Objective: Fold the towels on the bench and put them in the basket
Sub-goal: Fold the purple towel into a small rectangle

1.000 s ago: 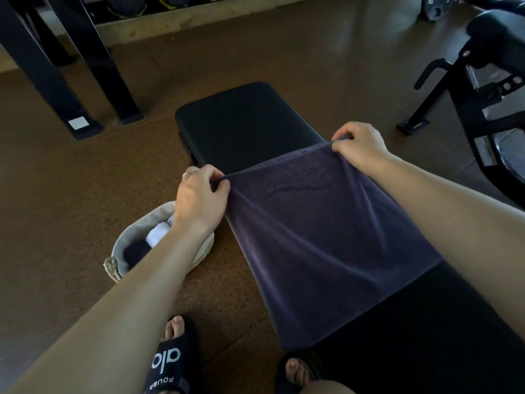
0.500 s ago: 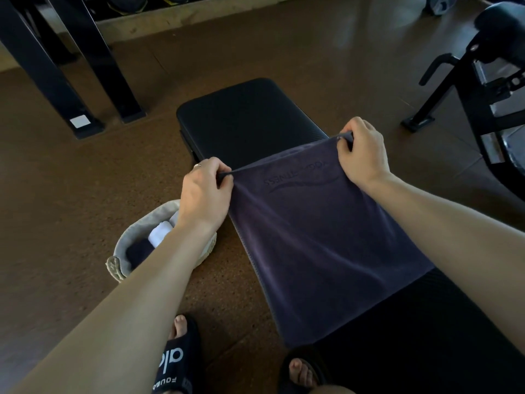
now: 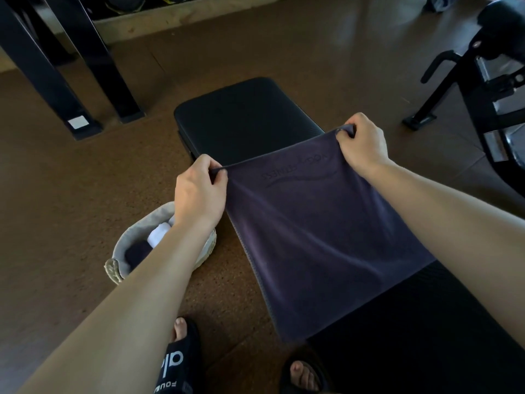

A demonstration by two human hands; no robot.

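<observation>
Towel lengthwise along bench (logo inverted)

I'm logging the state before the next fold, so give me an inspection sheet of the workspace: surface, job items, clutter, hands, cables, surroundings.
Surface: black padded bench, far end bare.
Job's things: dark purple-grey towel with embossed lettering spread across the bench, its near left part overhanging the edge; round pale woven basket on the floor left of the bench, holding a white rolled towel and a dark rolled towel.
Clutter: nothing seen.
Hands: left hand and right hand each pinch a far corner of the towel.
Cables: nothing seen.
Surroundings: brown cork-like floor; black metal frame legs far left; black exercise machine right.
</observation>
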